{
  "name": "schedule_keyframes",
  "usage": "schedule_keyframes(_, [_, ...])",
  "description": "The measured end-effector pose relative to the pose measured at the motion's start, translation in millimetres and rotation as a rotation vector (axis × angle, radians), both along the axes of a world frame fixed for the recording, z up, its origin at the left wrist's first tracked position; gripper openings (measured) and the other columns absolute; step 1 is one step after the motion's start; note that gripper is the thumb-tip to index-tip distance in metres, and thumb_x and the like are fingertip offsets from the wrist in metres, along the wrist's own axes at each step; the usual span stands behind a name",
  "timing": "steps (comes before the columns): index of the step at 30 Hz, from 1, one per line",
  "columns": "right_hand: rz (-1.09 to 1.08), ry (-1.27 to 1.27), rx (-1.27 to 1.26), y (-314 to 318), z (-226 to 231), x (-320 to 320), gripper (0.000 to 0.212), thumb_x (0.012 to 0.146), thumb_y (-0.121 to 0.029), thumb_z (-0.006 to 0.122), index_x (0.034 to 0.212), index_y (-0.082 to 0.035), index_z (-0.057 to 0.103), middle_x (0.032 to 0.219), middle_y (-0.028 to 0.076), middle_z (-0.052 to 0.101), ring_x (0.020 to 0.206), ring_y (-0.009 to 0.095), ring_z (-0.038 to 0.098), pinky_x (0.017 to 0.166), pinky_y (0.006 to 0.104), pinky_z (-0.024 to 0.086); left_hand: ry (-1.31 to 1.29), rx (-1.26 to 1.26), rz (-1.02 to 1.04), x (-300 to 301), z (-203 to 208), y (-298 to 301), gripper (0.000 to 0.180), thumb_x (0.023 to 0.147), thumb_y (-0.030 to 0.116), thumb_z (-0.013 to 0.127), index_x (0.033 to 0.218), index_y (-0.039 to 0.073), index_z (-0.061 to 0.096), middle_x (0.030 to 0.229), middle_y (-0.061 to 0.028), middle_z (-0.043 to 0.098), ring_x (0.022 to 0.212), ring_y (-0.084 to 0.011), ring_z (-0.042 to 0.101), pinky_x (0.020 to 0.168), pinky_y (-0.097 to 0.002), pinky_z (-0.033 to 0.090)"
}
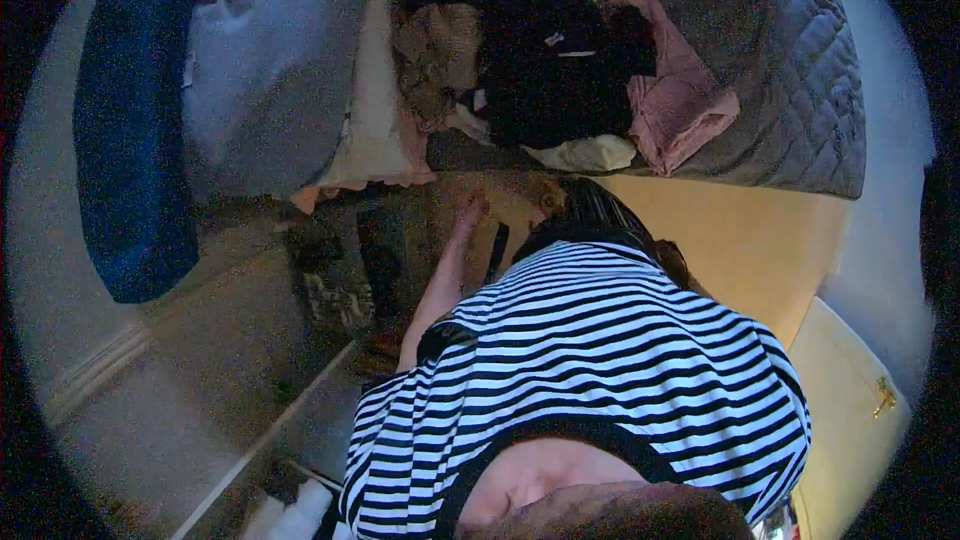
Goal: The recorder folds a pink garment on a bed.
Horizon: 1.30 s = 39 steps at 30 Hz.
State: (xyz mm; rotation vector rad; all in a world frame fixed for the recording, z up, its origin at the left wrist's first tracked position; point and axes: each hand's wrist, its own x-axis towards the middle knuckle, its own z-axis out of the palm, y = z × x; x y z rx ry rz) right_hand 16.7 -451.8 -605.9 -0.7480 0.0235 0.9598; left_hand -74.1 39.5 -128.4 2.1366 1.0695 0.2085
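Note:
My left arm reaches away from the striped black-and-white shirt I wear, into the dim space below the front edge of a bed. At its end my left hand (475,206) is small and blurred near a brown wood-coloured surface (515,205). Its fingers do not show clearly, and I cannot tell whether it holds anything. A narrow black strip (497,252) stands to the right of the forearm. Above the hand, on the bed, lies a heap of clothes: a black garment (560,70), a pink folded garment (685,125) and a white cloth (590,153). My right hand is out of sight.
A grey quilted cover (800,70) spreads over the bed's right side. Grey-blue cloth (270,70) and a dark blue panel (135,140) are at the left. A pale door or panel with a brass fitting (882,398) stands at the lower right. Dark items (340,280) lie left of my arm.

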Motion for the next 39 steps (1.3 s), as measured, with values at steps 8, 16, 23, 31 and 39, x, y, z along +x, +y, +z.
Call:
schedule_keyframes(8, [0.007, -0.079, -0.041, -30.9, 6.7, -34.7, 0.014, 0.077, -0.020, 0.065, 0.069, -0.009, 0.060, 0.071, 0.008, 0.063, 0.057, 0.021, 0.060, 0.045, 0.0355, 0.045, 0.016, -0.336, 0.138, -9.2, -67.9, 9.9, 0.025, 0.094, 0.031, 0.055, 0.107, 0.011, 0.059, 0.086, -0.0033, 0.061, 0.079, -0.0163, 0.059, 0.072, -0.0320, 0.049])
schedule_keyframes(16, [0.180, -0.339, -0.416, -33.5, 105.6, 125.5, 0.039, 0.073, -0.026, 0.068, 0.103, -0.001, 0.062, 0.086, 0.007, 0.064, 0.080, 0.021, 0.063, 0.073, 0.0339, 0.053, 0.091, -0.292, 0.218, 1.7, -125.2, -50.2, 0.024, 0.092, 0.030, 0.055, 0.106, 0.011, 0.061, 0.089, -0.0052, 0.062, 0.076, -0.0176, 0.060, 0.064, -0.0314, 0.049])
schedule_keyframes(23, [-0.499, -1.390, -0.449, -13.1, 31.8, 201.0, 0.043, 0.095, -0.033, 0.055, 0.127, -0.005, 0.050, 0.115, 0.013, 0.057, 0.098, 0.026, 0.060, 0.088, 0.0397, 0.049, 0.054, -0.095, -0.252, 11.9, -114.0, -25.8, 0.034, 0.089, 0.034, 0.057, 0.113, 0.010, 0.061, 0.105, -0.0106, 0.065, 0.084, -0.0214, 0.063, 0.065, -0.0330, 0.050])
schedule_keyframes(31, [-0.524, -1.337, -0.629, 61.8, 81.6, 227.6, 0.055, 0.090, -0.030, 0.058, 0.136, -0.007, 0.040, 0.127, 0.017, 0.050, 0.111, 0.034, 0.052, 0.094, 0.0457, 0.044, 0.151, -0.393, -0.084, 91.8, -61.6, -176.3, 0.042, 0.093, 0.038, 0.052, 0.123, 0.008, 0.057, 0.108, -0.0111, 0.065, 0.094, -0.0213, 0.062, 0.080, -0.0357, 0.048])
schedule_keyframes(39, [-0.546, -1.201, -0.908, 78.3, 94.9, 243.1, 0.072, 0.084, -0.028, 0.061, 0.146, -0.010, 0.030, 0.139, 0.021, 0.044, 0.124, 0.042, 0.045, 0.100, 0.0516, 0.040, 0.222, -0.333, -0.370, 126.7, -11.2, -288.1, 0.039, 0.094, 0.028, 0.052, 0.122, 0.001, 0.057, 0.101, -0.0097, 0.065, 0.092, -0.0189, 0.061, 0.082, -0.0319, 0.048])
